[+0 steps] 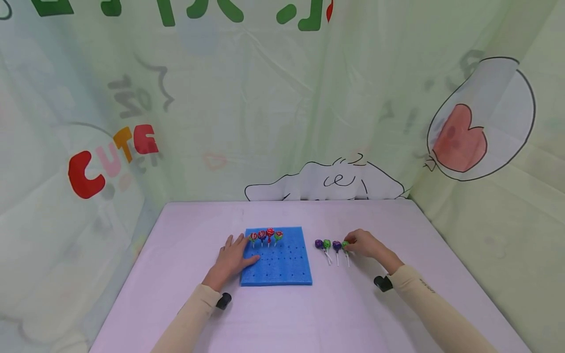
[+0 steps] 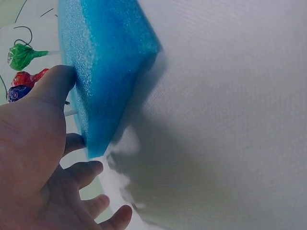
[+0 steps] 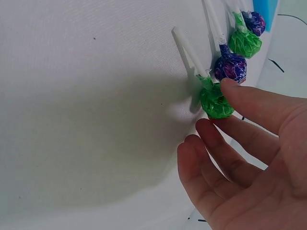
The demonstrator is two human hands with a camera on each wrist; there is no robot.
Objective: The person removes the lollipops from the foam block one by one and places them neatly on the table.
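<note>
My left hand (image 1: 232, 254) lies along the left edge of a blue foam board (image 1: 282, 269). In the left wrist view its fingers are spread and the thumb rests on the board's face. Several wrapped lollipops, among them a red one (image 1: 270, 231) and a green one (image 2: 21, 56), stand upright in the board's far left holes. At the right end of a row on the table, my right hand (image 1: 364, 243) pinches the head of a green lollipop (image 3: 216, 101) between thumb and finger. Its white stick points back toward me, beside a purple lollipop (image 3: 231, 67).
Further left in the loose row lie another green lollipop (image 1: 326, 243) and another purple lollipop (image 1: 319, 243), just right of the board. Small holes dot the board in rows. A pale cloth covers the table (image 1: 282, 318), and printed curtains (image 1: 282, 122) enclose its back and sides.
</note>
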